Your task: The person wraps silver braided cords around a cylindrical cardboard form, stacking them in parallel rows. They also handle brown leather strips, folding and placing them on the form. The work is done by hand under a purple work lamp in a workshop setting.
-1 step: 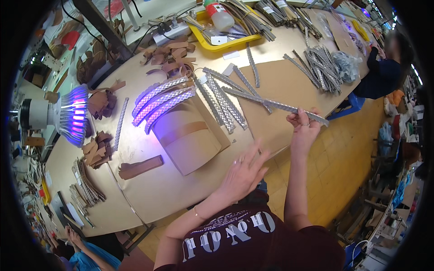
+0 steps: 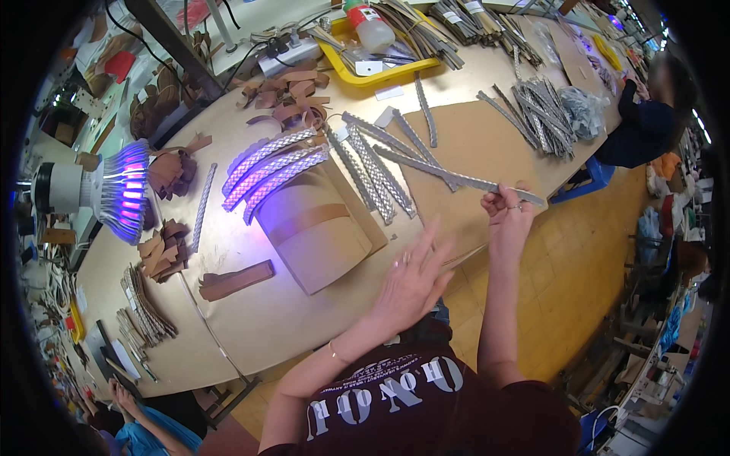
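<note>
My right hand (image 2: 508,210) pinches one end of a long grey braided strip (image 2: 437,166) at the table's right edge. The strip's far end lies on other braided strips on the table. Open and slightly blurred, my left hand (image 2: 414,277) hovers over the front edge with its fingers spread and nothing in it. Beyond it, several braided strips (image 2: 370,173) lie side by side. More shiny braided strips (image 2: 275,176) rest in curves across a tan rounded form (image 2: 319,247) under violet light.
A ribbed lamp (image 2: 125,191) stands at the left. Brown strip scraps (image 2: 293,95) lie farther back. A yellow tray (image 2: 384,76) holds a bottle (image 2: 372,32). A bundle of braided strips (image 2: 544,114) lies at the right, near another person (image 2: 646,125).
My left hand has risen a little, away from me. The strip's held end has shifted slightly, with less of it sticking out past my right fingers.
</note>
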The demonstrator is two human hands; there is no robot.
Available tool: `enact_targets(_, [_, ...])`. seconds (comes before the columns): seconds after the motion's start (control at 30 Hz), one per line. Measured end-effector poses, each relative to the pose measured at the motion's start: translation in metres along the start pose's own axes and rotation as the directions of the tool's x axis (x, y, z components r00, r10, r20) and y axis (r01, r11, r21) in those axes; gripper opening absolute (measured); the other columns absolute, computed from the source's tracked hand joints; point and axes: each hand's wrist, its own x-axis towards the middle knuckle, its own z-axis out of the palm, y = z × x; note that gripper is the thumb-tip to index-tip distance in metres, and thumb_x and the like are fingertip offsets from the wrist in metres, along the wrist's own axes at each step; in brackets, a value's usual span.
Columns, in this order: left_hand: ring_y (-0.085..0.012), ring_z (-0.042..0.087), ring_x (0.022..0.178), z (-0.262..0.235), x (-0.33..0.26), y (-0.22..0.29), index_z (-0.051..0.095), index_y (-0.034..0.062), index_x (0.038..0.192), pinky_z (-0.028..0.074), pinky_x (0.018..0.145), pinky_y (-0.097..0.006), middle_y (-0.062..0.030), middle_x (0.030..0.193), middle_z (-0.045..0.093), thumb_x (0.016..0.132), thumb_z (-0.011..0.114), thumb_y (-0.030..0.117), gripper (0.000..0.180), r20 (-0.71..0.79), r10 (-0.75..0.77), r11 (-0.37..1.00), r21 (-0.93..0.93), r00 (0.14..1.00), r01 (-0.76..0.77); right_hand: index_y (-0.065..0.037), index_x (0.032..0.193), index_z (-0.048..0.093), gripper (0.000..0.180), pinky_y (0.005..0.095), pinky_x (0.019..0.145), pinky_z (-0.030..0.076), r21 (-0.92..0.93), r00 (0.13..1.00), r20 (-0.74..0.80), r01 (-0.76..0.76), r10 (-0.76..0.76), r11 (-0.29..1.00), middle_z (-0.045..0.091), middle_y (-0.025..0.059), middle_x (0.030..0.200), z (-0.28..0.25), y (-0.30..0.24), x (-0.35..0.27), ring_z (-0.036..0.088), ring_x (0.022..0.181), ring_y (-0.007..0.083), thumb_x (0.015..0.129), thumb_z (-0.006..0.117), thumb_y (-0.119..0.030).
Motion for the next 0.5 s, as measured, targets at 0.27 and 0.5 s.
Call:
enact_targets(0.27, [-0.0331, 0.048, 0.127, 0.015, 0.038, -0.014, 0.028, -0.0011, 0.146, 0.039, 0.107, -0.042, -0.0246, 0.142, 0.041, 0.092, 0.06, 0.005, 0.063, -0.135, -0.302, 0.807, -0.563, 0.944, 0.178, -0.007, 0.11, 0.041, 0.027, 0.0282, 0.059, 0.058, 0.068, 0.972, -0.008, -0.233, 0.234, 0.97, 0.061, 0.0087, 0.079, -0.006, -0.011, -0.025, 0.066, 0.063, 0.0172, 0.091, 0.059, -0.001])
enact_targets(0.5, [-0.0233, 0.066, 0.102, 0.009, -0.034, -0.009, 0.049, -0.0053, 0.121, 0.056, 0.088, -0.033, -0.019, 0.109, 0.065, 0.098, 0.051, 0.003, 0.025, -0.004, -0.643, 0.357, -0.886, 0.765, 0.296, -0.005, 0.112, 0.041, 0.029, 0.0264, 0.06, 0.058, -0.178, 0.853, 0.217, -0.444, 0.475, 0.878, 0.062, 0.0081, 0.081, 0.006, 0.005, -0.078, 0.065, 0.064, 0.0148, 0.092, 0.062, -0.004])
